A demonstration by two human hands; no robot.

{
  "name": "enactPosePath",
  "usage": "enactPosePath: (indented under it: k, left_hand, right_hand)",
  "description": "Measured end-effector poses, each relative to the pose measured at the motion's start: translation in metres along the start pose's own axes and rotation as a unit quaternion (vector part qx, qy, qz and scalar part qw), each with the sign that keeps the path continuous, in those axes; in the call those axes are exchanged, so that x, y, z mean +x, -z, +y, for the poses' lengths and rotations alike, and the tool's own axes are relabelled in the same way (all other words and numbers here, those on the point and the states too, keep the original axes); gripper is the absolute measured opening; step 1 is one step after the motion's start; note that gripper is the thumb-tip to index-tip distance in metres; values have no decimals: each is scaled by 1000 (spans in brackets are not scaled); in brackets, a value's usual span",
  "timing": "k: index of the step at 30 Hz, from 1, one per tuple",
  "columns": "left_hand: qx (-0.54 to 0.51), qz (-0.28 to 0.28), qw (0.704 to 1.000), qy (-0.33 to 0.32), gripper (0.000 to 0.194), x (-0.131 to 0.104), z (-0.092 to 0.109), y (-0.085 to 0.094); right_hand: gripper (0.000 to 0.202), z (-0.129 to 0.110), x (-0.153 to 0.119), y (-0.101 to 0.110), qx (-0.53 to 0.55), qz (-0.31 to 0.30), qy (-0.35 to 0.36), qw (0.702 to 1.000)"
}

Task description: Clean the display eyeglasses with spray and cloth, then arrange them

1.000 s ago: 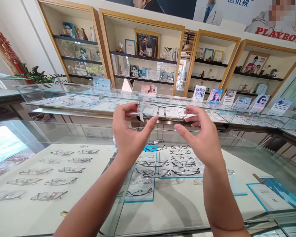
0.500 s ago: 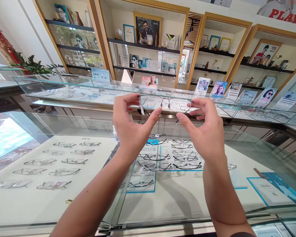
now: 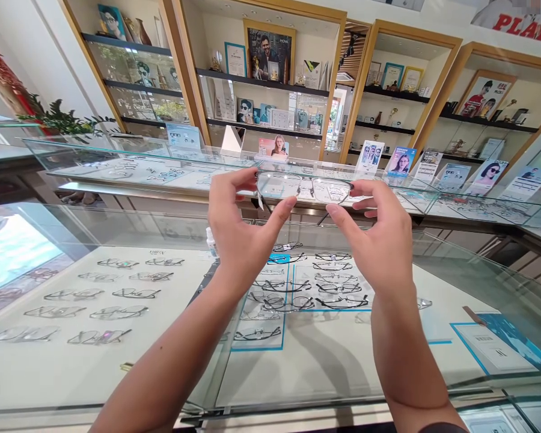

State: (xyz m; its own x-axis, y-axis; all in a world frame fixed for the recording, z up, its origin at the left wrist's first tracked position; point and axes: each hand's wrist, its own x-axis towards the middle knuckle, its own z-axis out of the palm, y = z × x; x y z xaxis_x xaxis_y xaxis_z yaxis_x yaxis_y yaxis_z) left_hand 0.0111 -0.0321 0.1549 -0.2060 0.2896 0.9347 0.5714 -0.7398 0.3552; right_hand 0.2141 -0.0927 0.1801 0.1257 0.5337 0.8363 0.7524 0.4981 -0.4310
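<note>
A pair of thin-framed eyeglasses [image 3: 305, 179] is held up level in front of me, above the glass counter. My left hand [image 3: 246, 225] grips its left end near the hinge, the fingers curled around it and the thumb apart below. On the other end, my right hand [image 3: 376, 231] has its fingertips at the right hinge, its thumb pointing in under the rim. A small white tag [image 3: 260, 203] hangs by the left end. The temples are mostly hidden behind the lenses and hands.
Beneath my arms, a glass display case [image 3: 315, 376] holds several rows of eyeglasses [image 3: 341, 302]. More frames [image 3: 119, 311] lie on a white panel to the left. A white bottle [image 3: 211, 242] stands by my left wrist. Further off are another glass counter [image 3: 139, 150] and advertising cards [image 3: 400, 163].
The eyeglasses have tilted slightly, so their lenses and rims show more fully. Both hands keep their hold, with my right hand shifted very slightly right.
</note>
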Motion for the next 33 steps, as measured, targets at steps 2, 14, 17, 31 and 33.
enactPosePath:
  k: [2, 14, 17, 31, 33]
  left_hand:
    - [2, 1, 1000, -3, 59, 0, 0, 0]
    - [-12, -7, 1000, 4, 51, 0, 1, 0]
    - [-23, 0, 1000, 4, 49, -1, 2, 0]
    - [-36, 7, 999, -2, 46, -1, 2, -2]
    - [-35, 7, 999, 0, 46, -1, 2, -1]
  right_hand:
    - [34, 0, 0, 1, -1, 3, 4, 1000]
    - [33, -2, -1, 4, -24, 16, 18, 999]
    - [34, -3, -1, 4, -36, 18, 20, 999]
    - [34, -5, -2, 5, -57, 21, 20, 998]
    - [35, -5, -2, 6, -59, 20, 19, 998]
